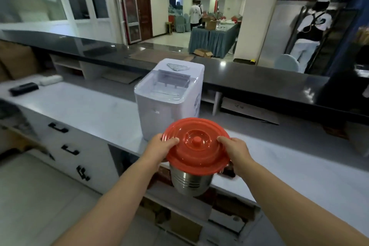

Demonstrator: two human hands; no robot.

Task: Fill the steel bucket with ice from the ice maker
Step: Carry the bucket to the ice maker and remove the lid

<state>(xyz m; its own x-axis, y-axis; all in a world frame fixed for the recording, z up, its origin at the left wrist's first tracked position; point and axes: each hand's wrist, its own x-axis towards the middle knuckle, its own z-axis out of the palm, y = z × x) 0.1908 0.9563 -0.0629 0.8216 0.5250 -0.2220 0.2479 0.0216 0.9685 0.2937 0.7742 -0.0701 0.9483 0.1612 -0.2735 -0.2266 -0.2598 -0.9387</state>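
Two hands hold a lidded steel bucket in front of the ice maker.
White tabletop runs left to right. The white ice maker sits on it mid-scene with its clear top closed. The steel bucket is held in the air at the tabletop's near edge, just near of the ice maker. A red lid is on the bucket. The left hand and right hand grip opposite sides of the lid's rim, fingers wrapped on it and thumbs on top. A black object lies far left.
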